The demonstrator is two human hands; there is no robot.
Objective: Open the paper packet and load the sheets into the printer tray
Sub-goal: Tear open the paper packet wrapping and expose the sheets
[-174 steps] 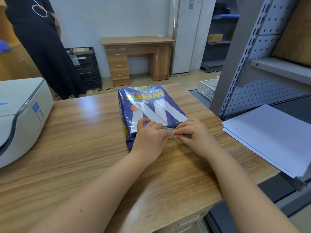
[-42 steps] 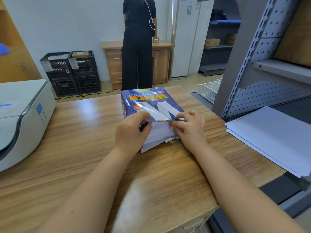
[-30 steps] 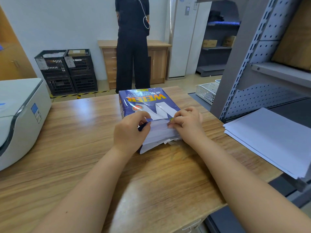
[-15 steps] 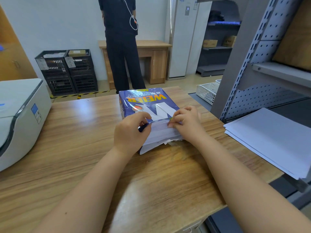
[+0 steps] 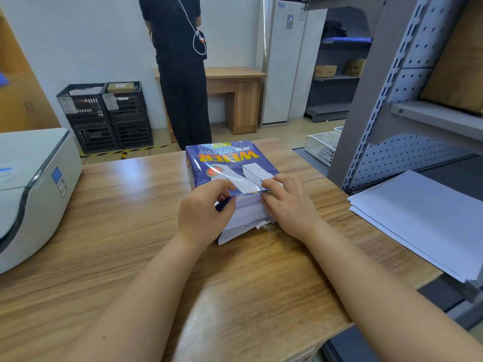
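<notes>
Now both hands (image 5: 245, 207) on the torn paper packet (image 5: 230, 173).

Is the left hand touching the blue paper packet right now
Touching: the head view shows the left hand pinching the torn edge of the paper packet.

The surface (image 5: 109, 231) is wood-grain laminate, smooth and glossy, with pale glare patches. The paper packet (image 5: 222, 163) wears a shiny blue wrapper that catches the light; the exposed sheets (image 5: 248, 212) at its torn near end are matt white paper. The printer (image 5: 31, 184) has a smooth white plastic shell. The loose paper stack (image 5: 423, 218) looks matt. The shelving (image 5: 407, 74) is grey perforated metal.
</notes>
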